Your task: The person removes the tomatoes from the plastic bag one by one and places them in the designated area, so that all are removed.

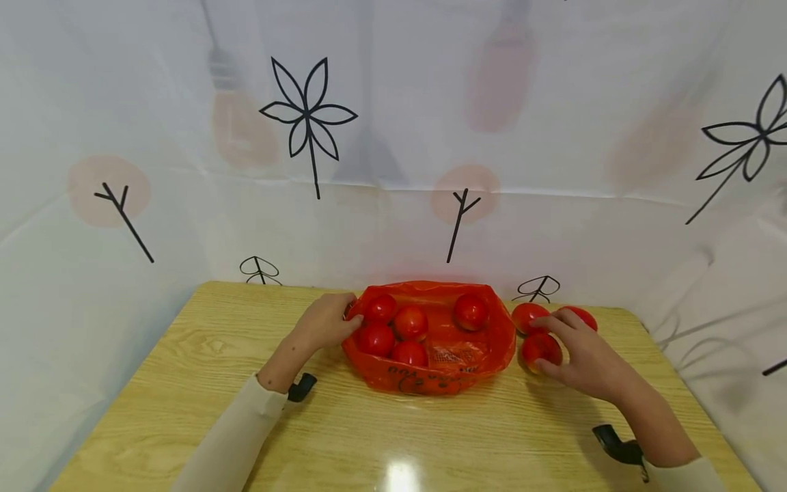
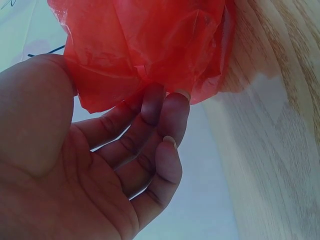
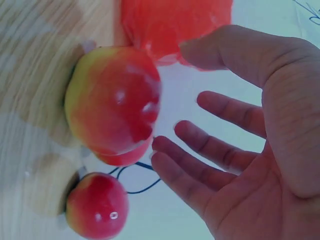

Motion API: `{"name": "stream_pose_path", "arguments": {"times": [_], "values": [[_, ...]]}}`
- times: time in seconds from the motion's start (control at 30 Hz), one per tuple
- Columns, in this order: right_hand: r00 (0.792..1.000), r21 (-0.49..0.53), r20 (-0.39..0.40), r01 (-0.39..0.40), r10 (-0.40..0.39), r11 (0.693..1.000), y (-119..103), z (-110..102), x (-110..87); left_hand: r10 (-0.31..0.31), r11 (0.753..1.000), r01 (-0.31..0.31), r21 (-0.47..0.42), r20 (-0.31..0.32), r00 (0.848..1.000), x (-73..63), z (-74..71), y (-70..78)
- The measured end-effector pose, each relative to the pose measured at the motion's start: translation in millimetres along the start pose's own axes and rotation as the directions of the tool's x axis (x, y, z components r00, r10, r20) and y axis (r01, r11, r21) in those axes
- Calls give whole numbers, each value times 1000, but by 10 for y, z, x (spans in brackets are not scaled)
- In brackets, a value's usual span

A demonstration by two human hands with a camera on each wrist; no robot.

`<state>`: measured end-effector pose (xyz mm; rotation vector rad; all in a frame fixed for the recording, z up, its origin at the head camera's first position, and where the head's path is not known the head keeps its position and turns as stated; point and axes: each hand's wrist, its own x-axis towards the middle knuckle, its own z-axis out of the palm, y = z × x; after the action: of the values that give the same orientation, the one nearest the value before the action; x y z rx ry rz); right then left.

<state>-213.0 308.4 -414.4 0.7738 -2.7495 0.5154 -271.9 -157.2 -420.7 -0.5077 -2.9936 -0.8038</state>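
A red plastic bag (image 1: 479,377) lies on the table with its wide mouth open upward. Several red apples (image 1: 410,322) cluster in its left half, and a lone apple (image 1: 471,312) sits at its right. My left hand (image 1: 322,321) holds the bag's left rim, thumb over the edge and fingers outside; the left wrist view shows the crumpled plastic (image 2: 145,50) between them. Right of the bag are 3 more apples, the nearest red and yellow (image 3: 115,100). Over that apple (image 1: 541,352) hovers my right hand (image 1: 584,355), its fingers spread and apart from the fruit in the right wrist view.
The wooden table (image 1: 344,444) reaches back to a pale curtain (image 1: 393,232) printed with line-drawn plants. The other two loose apples, one behind left (image 1: 530,318) and one behind right (image 1: 583,317), stand near the table's back edge. Black wrist mounts (image 1: 615,447) hang below the forearms.
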Motion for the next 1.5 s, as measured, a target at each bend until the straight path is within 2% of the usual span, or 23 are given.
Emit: {"name": "stream_pose_path", "arguments": {"times": [0.2, 0.4, 0.53, 0.77, 1.17, 1.5], "values": [[997, -17, -66, 39, -40, 999, -71, -9, 31, -3, 1000, 3, 3, 2, 1000, -3, -1, 7], [982, -27, -156, 103, -106, 994, -160, -37, 90, -10, 1000, 10, -2, 5, 1000, -4, -1, 8], [977, -16, -183, 112, -113, 994, -228, -63, 148, -11, 1000, 11, -7, 6, 1000, -12, -12, 17], [983, 18, -168, 76, -72, 997, -369, -31, 258, -9, 1000, 9, -17, 8, 1000, -25, -17, 19], [986, 34, -158, 61, -54, 998, -502, 75, 459, -2, 1000, 2, -24, 1, 1000, -25, -8, 22], [995, 74, -96, 49, -42, 996, -598, 137, 591, -2, 1000, 2, -22, -1, 1000, -19, 4, 29]]}}
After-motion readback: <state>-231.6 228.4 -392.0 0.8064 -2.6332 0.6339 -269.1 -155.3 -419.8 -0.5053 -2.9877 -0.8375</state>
